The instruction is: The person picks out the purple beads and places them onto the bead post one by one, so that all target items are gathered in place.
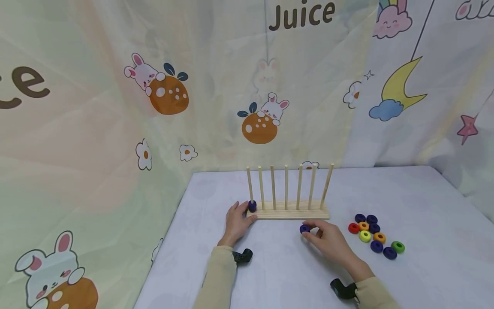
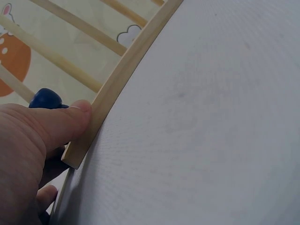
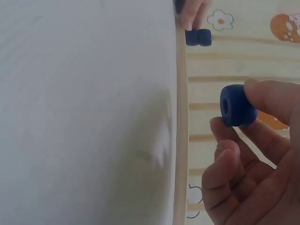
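A wooden peg rack (image 1: 289,213) with several upright dowels stands on the table. My left hand (image 1: 236,224) grips its left end, the thumb (image 2: 70,123) along the front edge of the base. Two dark blue beads (image 3: 198,37) are stacked on the leftmost dowel; in the left wrist view the thumb partly covers them. In front of the rack's right half, my right hand (image 1: 331,243) pinches another dark blue bead (image 3: 238,105) between thumb and fingertips, above the table and apart from the dowels. Its hole shows in the right wrist view.
Right of the rack lies a loose group of beads: several dark blue ones (image 1: 376,246), a red one (image 1: 353,228), two orange ones (image 1: 380,237), a yellow one (image 1: 364,236) and a green one (image 1: 398,246). A printed curtain (image 1: 216,128) hangs behind the white table (image 1: 278,266).
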Tool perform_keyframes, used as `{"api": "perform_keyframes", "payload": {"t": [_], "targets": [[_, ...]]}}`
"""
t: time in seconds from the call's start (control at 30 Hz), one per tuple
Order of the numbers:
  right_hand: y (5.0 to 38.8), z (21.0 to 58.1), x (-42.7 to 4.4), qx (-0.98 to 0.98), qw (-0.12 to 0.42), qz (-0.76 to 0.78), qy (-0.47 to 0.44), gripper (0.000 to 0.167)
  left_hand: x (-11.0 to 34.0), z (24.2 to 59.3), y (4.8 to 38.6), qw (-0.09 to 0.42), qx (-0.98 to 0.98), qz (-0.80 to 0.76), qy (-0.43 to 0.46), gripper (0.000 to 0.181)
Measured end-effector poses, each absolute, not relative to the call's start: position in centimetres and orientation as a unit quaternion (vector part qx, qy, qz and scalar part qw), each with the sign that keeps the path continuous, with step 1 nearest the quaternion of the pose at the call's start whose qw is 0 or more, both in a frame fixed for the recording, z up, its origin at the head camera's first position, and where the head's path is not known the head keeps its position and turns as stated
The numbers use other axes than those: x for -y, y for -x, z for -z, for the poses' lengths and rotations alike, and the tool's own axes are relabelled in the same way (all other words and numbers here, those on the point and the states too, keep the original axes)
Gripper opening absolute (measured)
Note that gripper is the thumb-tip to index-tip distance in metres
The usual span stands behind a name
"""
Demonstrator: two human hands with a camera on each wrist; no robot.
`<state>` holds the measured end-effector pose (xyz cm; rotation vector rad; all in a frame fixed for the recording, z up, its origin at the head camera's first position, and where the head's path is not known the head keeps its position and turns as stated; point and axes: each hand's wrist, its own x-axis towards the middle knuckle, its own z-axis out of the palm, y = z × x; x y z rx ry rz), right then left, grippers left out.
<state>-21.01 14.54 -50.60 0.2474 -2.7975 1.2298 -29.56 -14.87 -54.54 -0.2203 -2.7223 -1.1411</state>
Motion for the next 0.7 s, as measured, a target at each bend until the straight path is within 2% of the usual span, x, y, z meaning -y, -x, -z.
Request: {"api": "perform_keyframes", "payload": {"t": [0.43,0.7], "targets": [[22.7,48.9,-14.6,0.902,0.083,-0.410,-0.110,0.034,14.9,54.4,29.5,0.097,0.913,0.388,0.078,0.058],[23.7,48.4,-13.7,0.891,0.075,-0.428,-0.132,0.034,14.9,54.6,29.6,0.094,0.914,0.386,0.077,0.058]]}}
